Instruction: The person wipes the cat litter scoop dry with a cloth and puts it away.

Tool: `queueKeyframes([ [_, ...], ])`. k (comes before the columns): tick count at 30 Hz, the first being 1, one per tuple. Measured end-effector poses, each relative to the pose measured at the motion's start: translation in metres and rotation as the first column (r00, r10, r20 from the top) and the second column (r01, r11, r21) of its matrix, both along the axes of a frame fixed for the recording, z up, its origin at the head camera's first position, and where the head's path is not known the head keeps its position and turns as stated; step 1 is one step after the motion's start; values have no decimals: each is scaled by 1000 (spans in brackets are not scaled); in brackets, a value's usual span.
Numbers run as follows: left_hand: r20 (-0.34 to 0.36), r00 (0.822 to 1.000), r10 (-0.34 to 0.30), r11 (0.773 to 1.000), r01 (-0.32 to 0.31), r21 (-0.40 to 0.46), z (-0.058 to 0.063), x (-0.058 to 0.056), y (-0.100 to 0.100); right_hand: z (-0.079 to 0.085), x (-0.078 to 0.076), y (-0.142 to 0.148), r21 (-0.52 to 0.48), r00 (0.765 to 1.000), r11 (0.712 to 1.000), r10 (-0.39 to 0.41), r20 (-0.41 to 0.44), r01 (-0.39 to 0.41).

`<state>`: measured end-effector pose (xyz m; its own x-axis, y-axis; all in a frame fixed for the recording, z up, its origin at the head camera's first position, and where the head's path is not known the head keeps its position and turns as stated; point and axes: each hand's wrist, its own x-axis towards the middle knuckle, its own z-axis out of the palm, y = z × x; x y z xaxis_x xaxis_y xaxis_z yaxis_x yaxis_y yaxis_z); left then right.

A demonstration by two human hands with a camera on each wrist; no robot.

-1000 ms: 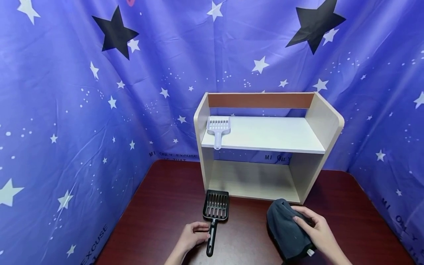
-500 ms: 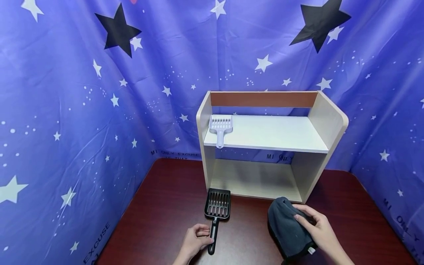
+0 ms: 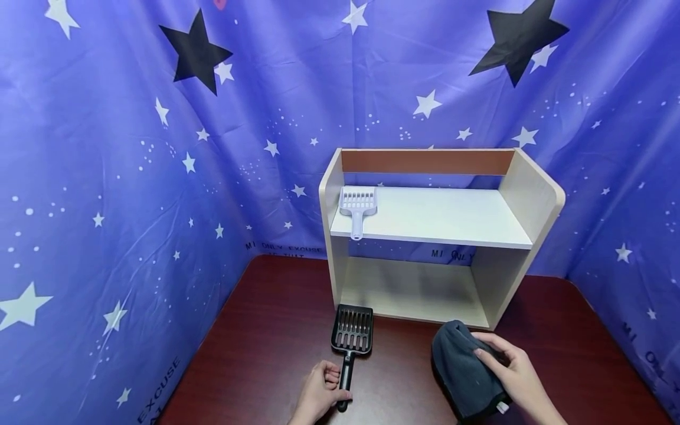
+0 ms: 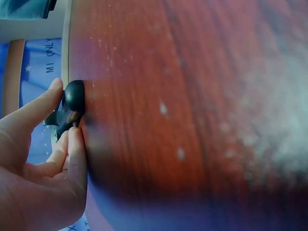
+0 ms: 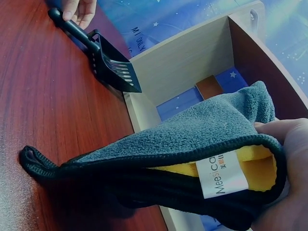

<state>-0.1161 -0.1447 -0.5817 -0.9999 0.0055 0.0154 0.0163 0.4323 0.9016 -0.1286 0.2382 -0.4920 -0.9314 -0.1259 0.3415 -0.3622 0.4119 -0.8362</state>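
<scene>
Left hand (image 3: 317, 392) pinches handle (image 3: 346, 374) of black slotted plastic scoop (image 3: 352, 343), seven o'clock from pale two-tier wooden shelf (image 3: 441, 215); handle points six o'clock, presumably for easy reach. Right hand (image 3: 514, 375) grips folded grey-and-yellow fabric cloth (image 3: 463, 369), scoop's three o'clock, probably for control.

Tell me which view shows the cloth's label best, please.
The right wrist view: the label is large there, its letters readable. The head view shows it tiny, unreadable; the left wrist view, not at all.
</scene>
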Motion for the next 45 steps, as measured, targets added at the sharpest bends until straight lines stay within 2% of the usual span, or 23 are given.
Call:
queueKeyframes([
  [5, -24, 1000, 0, 996, -2, -88, 2, -1, 3, 2, 1, 0, -21, 1000, 1000, 8, -22, -8],
  [12, 2, 1000, -1, 987, 1, -161, 8, -6, 5, 2, 3, 1, -40, 1000, 999, 4, -21, -5],
  [14, 18, 1000, 0, 987, 3, -159, 10, -8, 5, 2, 3, 2, -35, 1000, 999, -1, -25, 0],
  [19, 87, 996, -21, 999, 24, -23, 15, -14, 3, 0, 5, 4, -30, 999, 1000, -3, -39, 2],
  [22, 124, 990, -63, 995, 53, 85, 16, -16, -3, 0, 6, 6, -29, 999, 1000, -3, -54, 1],
  [26, 181, 976, -120, 964, 71, 256, 15, -17, -11, 2, 4, 7, -41, 998, 999, 21, -52, -23],
  [30, 209, 968, -137, 923, 48, 382, 17, -21, -12, 6, 2, 8, -38, 998, 999, 35, -46, -36],
  [35, 180, 979, -95, 885, 0, 465, 24, -24, -7, 13, -1, 5, -31, 997, 997, 71, -25, -72],
  [41, 199, 980, -18, 820, -100, 564, 35, -24, -2, 17, -2, -8, -38, 984, 983, 176, -22, -177],
  [45, 191, 981, -17, 790, -104, 604, 42, -25, 2, 24, -5, -18, -23, 969, 970, 242, -40, -243],
])
